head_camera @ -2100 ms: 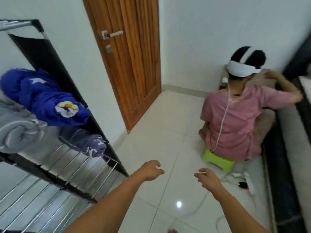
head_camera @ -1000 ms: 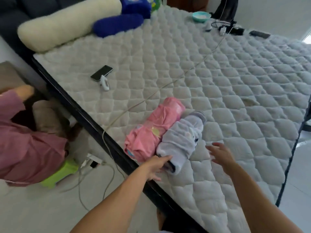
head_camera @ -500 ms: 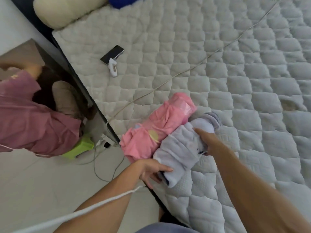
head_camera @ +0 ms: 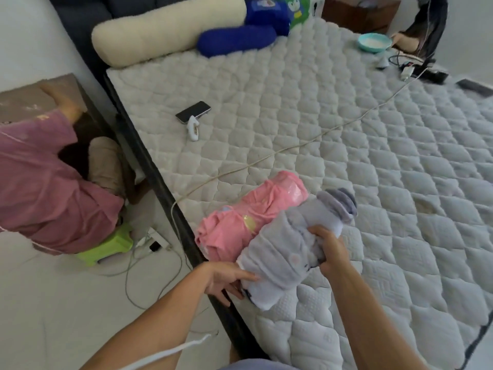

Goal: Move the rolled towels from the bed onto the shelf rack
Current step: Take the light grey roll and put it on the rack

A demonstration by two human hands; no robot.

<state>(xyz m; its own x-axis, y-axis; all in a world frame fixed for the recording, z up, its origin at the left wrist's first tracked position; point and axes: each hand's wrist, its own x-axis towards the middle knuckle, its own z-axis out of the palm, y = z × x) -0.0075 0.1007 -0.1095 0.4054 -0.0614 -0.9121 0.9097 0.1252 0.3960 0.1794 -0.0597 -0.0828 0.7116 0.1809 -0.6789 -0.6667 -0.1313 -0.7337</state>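
Two rolled towels lie side by side near the bed's (head_camera: 306,108) front edge. The pale lilac-grey rolled towel (head_camera: 282,252) is the nearer one, and the pink rolled towel (head_camera: 250,217) touches its left side. My right hand (head_camera: 326,245) grips the lilac towel from above at its middle. At that towel's near end, my left hand (head_camera: 226,276) presses its fingers against and under the roll. The shelf rack is out of view.
A phone (head_camera: 193,112) and a small white device (head_camera: 193,128) lie on the quilted mattress, with a cable (head_camera: 293,146) running across it. Pillows (head_camera: 165,28) sit at the head. A person in a pink shirt (head_camera: 40,188) crouches on a green stool (head_camera: 106,247) on the floor at left.
I turned from the rack and door to the bed. Both hands reached the lilac towel; my right hand went from hovering beside it to closing on its middle.
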